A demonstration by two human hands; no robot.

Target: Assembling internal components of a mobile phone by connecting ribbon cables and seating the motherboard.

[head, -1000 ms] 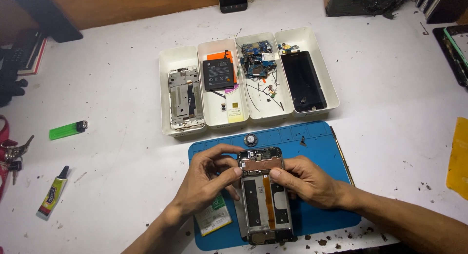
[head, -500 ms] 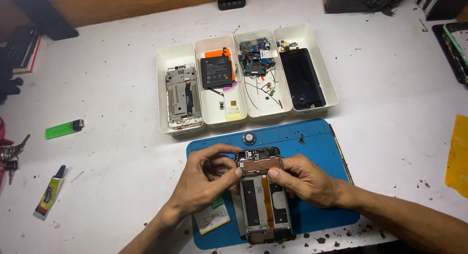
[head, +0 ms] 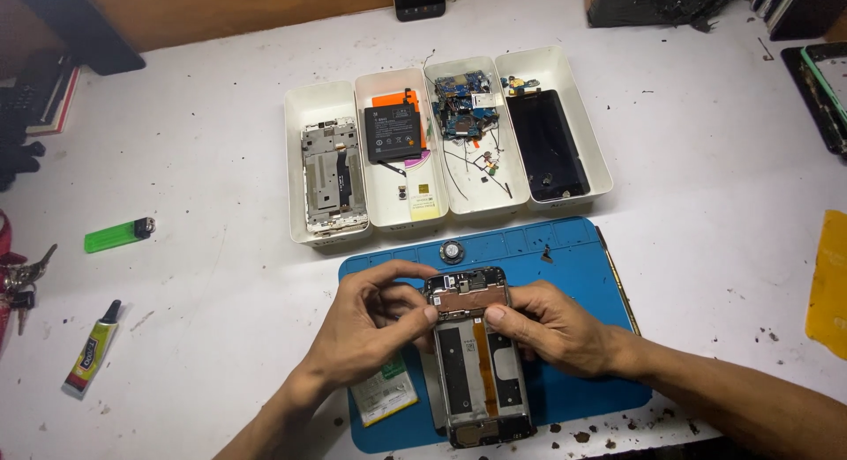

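Blue silicone covers the rectangular work mat (head: 578, 248) in the lower centre of the frame, and on it an opened smartphone with its back cover removed (head: 476, 359) is laid lengthwise, an orange flex strip running down its middle. The phone's upper end is gripped from both sides: the left hand (head: 366, 328) is closed on its left edge with the thumb pressed by the copper-coloured shield, and the right hand (head: 556, 328) is clamped on its right edge, thumb tip resting on the same upper part. A flat pale battery with a green label (head: 384, 398) is seen on the mat just beside the phone's left side, partly under the left wrist. A small round speaker part (head: 452, 251) lies on the mat above the phone. Four white plastic trays (head: 322, 98) are set side by side in the upper centre, holding a bare phone frame, a black battery, small circuit boards with wires, and a dark screen panel. On the white table (head: 203, 160), at the left of the frame, a green lighter (head: 119, 236) and a small glue tube (head: 90, 359) are placed well apart from the mat.
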